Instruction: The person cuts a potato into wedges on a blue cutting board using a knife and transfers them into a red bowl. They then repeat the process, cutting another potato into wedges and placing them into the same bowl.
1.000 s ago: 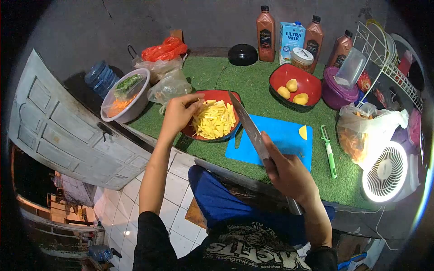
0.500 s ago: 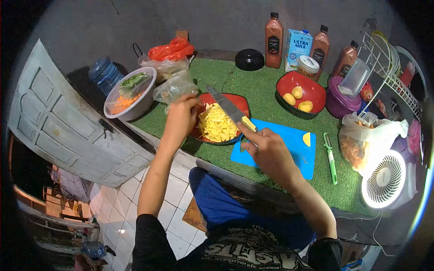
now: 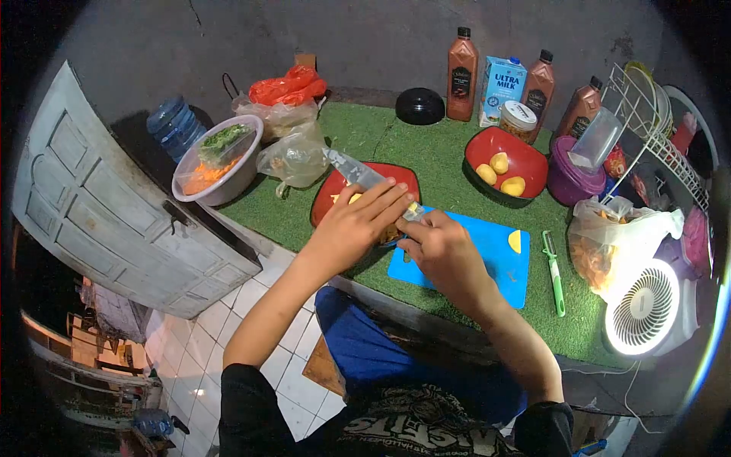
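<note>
The kitchen knife (image 3: 352, 169) is in my right hand (image 3: 445, 251), its fingers wrapped round the handle. Its blade slants up and left over a red bowl (image 3: 403, 172). My left hand (image 3: 350, 228) lies across the blade with fingers stretched out, hiding most of the bowl and the cut yellow potato strips inside. A bit of yellow potato (image 3: 414, 207) shows on the blade near the handle. Under my right hand is a blue cutting board (image 3: 495, 263), with one potato piece (image 3: 515, 241) at its right edge.
Peeled potatoes (image 3: 512, 186) sit in a second red bowl (image 3: 525, 152). A green-handled peeler (image 3: 555, 274) lies right of the board, beside a bag of peelings (image 3: 594, 255) and a lit white fan (image 3: 643, 308). Leftward stand a vegetable basin (image 3: 221, 186) and plastic bags (image 3: 297, 156).
My left hand has come down and right from the bowl's left side onto the knife blade, covering the potato strips. The blade now lies lower and flatter over the bowl.
</note>
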A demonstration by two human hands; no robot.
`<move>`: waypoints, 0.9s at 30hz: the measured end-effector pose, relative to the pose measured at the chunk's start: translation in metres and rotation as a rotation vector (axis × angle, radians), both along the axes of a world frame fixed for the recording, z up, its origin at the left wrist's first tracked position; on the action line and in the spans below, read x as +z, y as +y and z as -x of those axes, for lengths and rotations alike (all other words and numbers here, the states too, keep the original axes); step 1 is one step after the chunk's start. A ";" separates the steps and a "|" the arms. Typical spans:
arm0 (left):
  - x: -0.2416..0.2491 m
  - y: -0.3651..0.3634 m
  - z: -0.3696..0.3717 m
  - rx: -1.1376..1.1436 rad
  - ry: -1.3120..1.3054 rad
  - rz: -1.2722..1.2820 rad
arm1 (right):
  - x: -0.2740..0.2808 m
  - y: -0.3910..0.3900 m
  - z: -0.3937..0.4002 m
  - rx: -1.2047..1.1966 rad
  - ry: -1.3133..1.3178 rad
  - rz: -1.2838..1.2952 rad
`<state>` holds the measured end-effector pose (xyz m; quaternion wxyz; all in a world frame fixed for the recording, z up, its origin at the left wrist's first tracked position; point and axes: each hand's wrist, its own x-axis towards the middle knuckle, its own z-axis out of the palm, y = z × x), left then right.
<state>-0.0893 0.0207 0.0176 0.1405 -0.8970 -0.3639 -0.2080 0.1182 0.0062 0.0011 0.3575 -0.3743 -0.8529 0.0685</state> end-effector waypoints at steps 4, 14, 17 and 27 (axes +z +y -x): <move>-0.005 0.003 -0.001 -0.018 -0.056 -0.081 | 0.005 -0.002 0.003 -0.012 0.053 0.022; -0.002 0.009 0.031 0.018 -0.217 -0.134 | 0.006 0.016 -0.014 -0.024 0.138 0.089; -0.010 0.016 0.040 0.059 -0.360 0.012 | 0.009 0.022 -0.021 -0.024 0.105 0.069; -0.026 0.027 0.048 0.267 -0.508 0.292 | 0.005 0.015 -0.009 -0.009 0.147 0.067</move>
